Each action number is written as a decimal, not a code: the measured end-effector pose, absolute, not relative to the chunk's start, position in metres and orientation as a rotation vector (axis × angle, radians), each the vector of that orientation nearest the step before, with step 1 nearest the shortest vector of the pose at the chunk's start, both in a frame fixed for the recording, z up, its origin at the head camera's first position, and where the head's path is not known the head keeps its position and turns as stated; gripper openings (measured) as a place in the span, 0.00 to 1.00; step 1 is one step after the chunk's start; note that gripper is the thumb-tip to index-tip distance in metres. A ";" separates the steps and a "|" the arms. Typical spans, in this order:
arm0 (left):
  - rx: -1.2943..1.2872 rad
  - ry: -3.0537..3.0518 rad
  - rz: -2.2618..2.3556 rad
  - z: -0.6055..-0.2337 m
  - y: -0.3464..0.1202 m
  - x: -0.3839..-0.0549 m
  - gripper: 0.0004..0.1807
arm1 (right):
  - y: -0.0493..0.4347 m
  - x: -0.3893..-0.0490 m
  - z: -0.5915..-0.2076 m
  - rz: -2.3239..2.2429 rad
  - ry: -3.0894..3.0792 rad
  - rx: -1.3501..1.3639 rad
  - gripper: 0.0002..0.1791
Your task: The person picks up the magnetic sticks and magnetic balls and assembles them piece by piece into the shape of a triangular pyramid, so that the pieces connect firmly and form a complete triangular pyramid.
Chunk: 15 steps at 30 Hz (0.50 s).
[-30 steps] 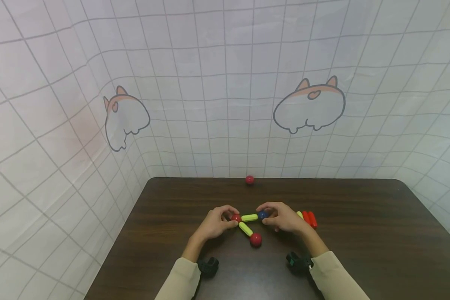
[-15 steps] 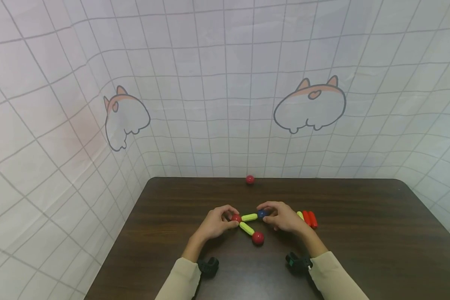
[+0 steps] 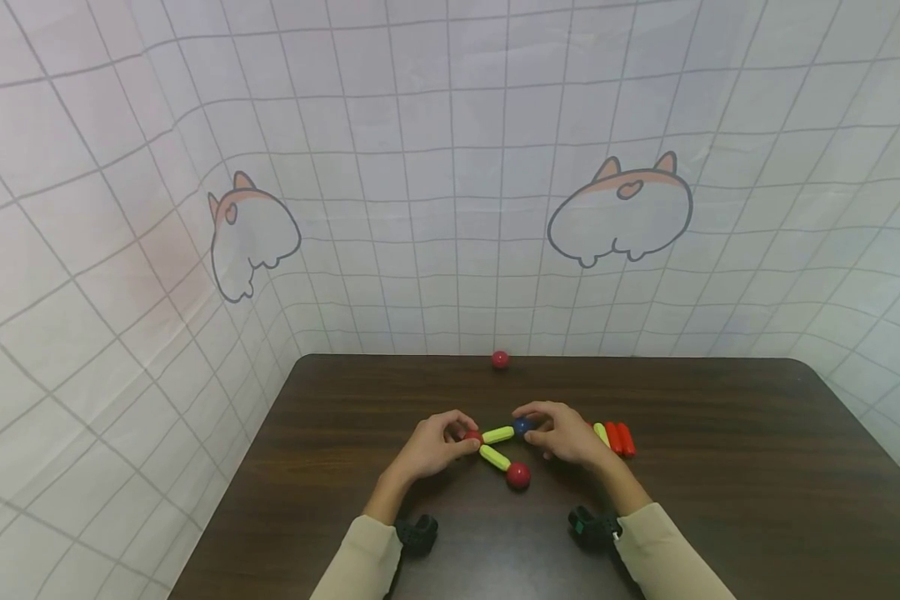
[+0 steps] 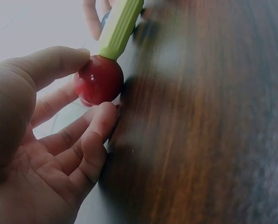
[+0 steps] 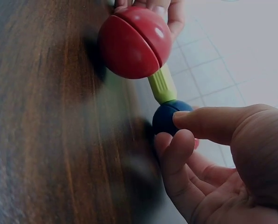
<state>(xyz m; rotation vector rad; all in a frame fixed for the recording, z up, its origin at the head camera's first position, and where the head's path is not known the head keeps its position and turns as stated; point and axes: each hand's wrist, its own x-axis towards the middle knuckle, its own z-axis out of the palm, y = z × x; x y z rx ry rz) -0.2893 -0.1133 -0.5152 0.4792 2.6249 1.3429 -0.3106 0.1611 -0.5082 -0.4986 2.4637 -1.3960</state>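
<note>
My left hand (image 3: pixel 437 446) pinches a red ball (image 4: pixel 100 81) between thumb and fingers. From that ball two yellow-green rods fan out. The far rod (image 3: pixel 498 435) runs to a blue ball (image 5: pixel 167 117), which my right hand (image 3: pixel 562 432) pinches with its thumb and fingers. The nearer rod (image 3: pixel 494 457) slants toward the front and ends in a larger red ball (image 3: pixel 518 476), which no hand touches. In the right wrist view this large red ball (image 5: pixel 135 43) shows a groove round it and covers part of the view beyond.
A loose red ball (image 3: pixel 500 359) sits at the back edge of the dark wooden table (image 3: pixel 390 383). Beside my right hand lie two red rods (image 3: pixel 619 439) and a yellow-green rod (image 3: pixel 602 433). A white gridded curtain (image 3: pixel 420 208) stands behind the table.
The larger red ball and its rod have swung a little right and away from me. The blue ball and my right hand have shifted slightly to the left and back. The left hand stays put.
</note>
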 end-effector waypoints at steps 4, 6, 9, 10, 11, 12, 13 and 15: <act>0.479 2.625 1.341 -0.515 -0.113 -0.289 0.10 | 0.163 -0.311 -0.507 -1.408 2.470 -0.505 0.21; 0.482 2.623 1.339 -0.515 -0.113 -0.289 0.10 | 0.165 -0.311 -0.506 -1.420 2.475 -0.515 0.22; 0.487 2.619 1.336 -0.516 -0.113 -0.289 0.10 | 0.172 -0.311 -0.500 -1.439 2.490 -0.533 0.22; 0.489 2.617 1.336 -0.516 -0.113 -0.288 0.10 | 0.176 -0.311 -0.498 -1.445 2.495 -0.542 0.22; 0.491 2.615 1.338 -0.516 -0.113 -0.288 0.10 | 0.179 -0.311 -0.495 -1.455 2.498 -0.551 0.22; 0.492 2.613 1.339 -0.515 -0.114 -0.288 0.10 | 0.184 -0.311 -0.492 -1.463 2.502 -0.558 0.22; 0.494 2.612 1.340 -0.515 -0.114 -0.288 0.10 | 0.188 -0.311 -0.489 -1.472 2.509 -0.563 0.22; 0.498 2.612 1.342 -0.515 -0.114 -0.288 0.10 | 0.198 -0.311 -0.482 -1.502 2.518 -0.553 0.21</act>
